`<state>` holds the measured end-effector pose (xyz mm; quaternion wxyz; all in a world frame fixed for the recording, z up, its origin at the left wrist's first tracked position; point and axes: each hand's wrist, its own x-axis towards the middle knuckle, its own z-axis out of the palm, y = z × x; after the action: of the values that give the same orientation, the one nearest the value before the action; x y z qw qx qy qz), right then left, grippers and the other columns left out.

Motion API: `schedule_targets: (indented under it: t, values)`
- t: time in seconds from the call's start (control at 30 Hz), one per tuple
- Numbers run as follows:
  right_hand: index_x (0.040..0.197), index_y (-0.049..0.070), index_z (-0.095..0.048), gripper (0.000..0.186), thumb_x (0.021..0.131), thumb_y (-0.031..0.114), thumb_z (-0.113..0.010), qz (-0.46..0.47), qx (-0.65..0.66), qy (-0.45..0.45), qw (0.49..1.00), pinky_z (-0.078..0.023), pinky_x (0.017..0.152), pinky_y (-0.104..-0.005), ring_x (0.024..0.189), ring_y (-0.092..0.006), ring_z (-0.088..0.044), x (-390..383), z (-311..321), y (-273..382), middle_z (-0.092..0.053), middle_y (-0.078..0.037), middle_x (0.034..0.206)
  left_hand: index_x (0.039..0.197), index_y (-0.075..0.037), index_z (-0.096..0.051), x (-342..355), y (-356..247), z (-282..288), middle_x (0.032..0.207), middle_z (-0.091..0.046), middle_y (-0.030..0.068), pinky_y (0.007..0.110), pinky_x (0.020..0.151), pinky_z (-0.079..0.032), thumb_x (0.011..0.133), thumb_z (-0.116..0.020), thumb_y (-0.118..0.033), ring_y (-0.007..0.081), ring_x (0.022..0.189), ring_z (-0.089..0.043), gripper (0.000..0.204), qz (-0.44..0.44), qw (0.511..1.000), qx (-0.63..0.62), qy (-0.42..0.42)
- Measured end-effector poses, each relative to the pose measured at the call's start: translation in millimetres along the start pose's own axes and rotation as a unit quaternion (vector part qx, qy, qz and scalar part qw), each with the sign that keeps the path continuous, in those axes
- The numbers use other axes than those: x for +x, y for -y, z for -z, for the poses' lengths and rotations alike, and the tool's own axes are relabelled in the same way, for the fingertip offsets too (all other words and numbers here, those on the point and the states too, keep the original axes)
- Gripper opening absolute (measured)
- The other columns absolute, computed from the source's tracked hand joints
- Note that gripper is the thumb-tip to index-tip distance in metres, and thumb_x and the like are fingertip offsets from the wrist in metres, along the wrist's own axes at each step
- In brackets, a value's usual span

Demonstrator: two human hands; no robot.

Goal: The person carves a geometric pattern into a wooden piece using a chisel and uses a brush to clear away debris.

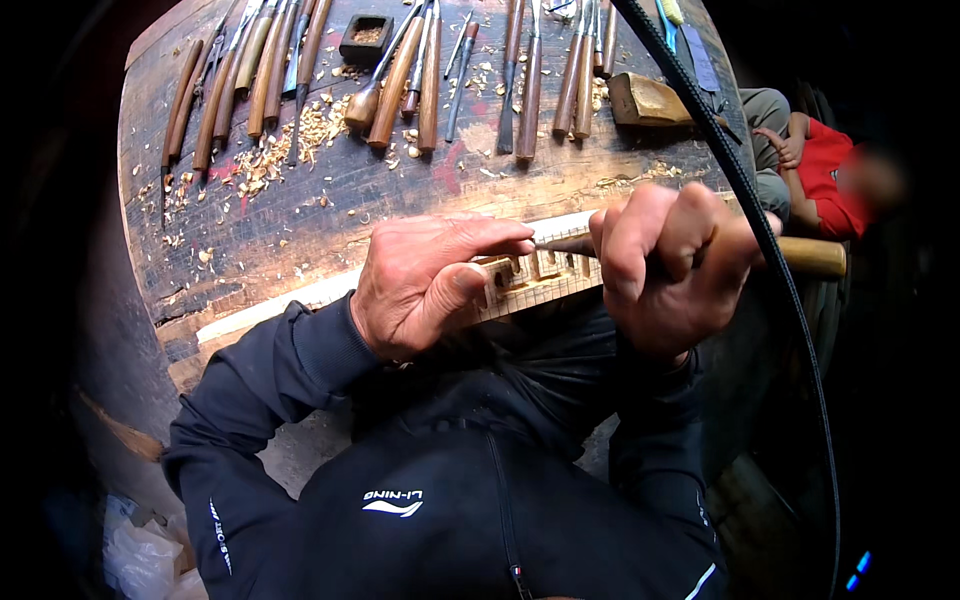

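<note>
Head view shows the right hand (675,268) closed around a wooden-handled chisel (815,257), the left hand (408,285) lying, fingers together, at a carved wooden strip (540,294) (whether it pinches, I cannot tell) along the workbench's (320,225) near edge.

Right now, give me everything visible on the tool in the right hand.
The tool looks slim, with a smooth, light-brown, wood-like handle and a narrower, dark, metal-looking shaft. The right hand is closed around its middle, hiding that stretch. It lies nearly level across the view, handle end to the right, shaft toward the fingertips of the left hand, over the carved board. Its tip can't be made out, nor whether it touches wood.
</note>
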<state>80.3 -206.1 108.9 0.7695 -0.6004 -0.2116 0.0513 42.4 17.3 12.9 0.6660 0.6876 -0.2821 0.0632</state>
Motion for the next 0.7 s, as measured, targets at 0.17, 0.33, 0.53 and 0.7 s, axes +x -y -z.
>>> schedule_targets:
  t: [0.17, 0.33, 0.53, 0.7]
  values:
    - [0.071, 0.016, -0.035, 0.075, 0.113, 0.079, -0.033, -0.002, -0.02, 0.046, 0.999, -0.038, 0.053, -0.0333, 0.047, -0.0149, -0.041, -5, -1, 8, -0.056, -0.006, 0.058, 0.14, 0.006, -0.071, -7, -7, 2, 0.12, -0.082, 0.0225, 0.045, 0.095, -0.063, 0.118, -0.038, -0.06, 0.0397, 0.11, -0.082, 0.076, 0.041, 0.998, 0.015, 0.042]
    - [0.071, 0.015, -0.035, 0.077, 0.112, 0.08, -0.034, -0.025, -0.02, 0.052, 0.998, -0.036, 0.052, -0.0334, 0.046, -0.0149, -0.041, -7, -4, 5, -0.057, -0.009, 0.058, 0.138, 0.005, -0.073, -12, -3, 5, 0.12, -0.082, 0.023, 0.045, 0.094, -0.063, 0.118, -0.04, -0.057, 0.0402, 0.109, -0.082, 0.073, 0.046, 0.997, 0.03, 0.061]
    - [0.072, 0.015, -0.035, 0.077, 0.112, 0.081, -0.031, -0.042, -0.054, 0.055, 0.996, -0.035, 0.051, -0.033, 0.046, -0.0144, -0.038, -7, -2, 7, -0.057, -0.01, 0.059, 0.139, 0.002, -0.075, -12, -1, 0, 0.113, -0.081, 0.0228, 0.043, 0.089, -0.063, 0.117, -0.051, -0.044, 0.0392, 0.099, -0.081, 0.056, 0.029, 0.999, 0.023, 0.031]
    - [0.073, 0.016, -0.035, 0.076, 0.113, 0.079, -0.03, -0.042, -0.065, 0.064, 0.995, -0.036, 0.051, -0.033, 0.046, -0.0143, -0.038, -7, -1, 6, -0.057, -0.01, 0.059, 0.136, 0.005, -0.075, -7, -10, 4, 0.12, -0.082, 0.0238, 0.045, 0.095, -0.063, 0.118, -0.042, -0.055, 0.0403, 0.109, -0.082, 0.071, 0.061, 0.997, 0.016, 0.051]
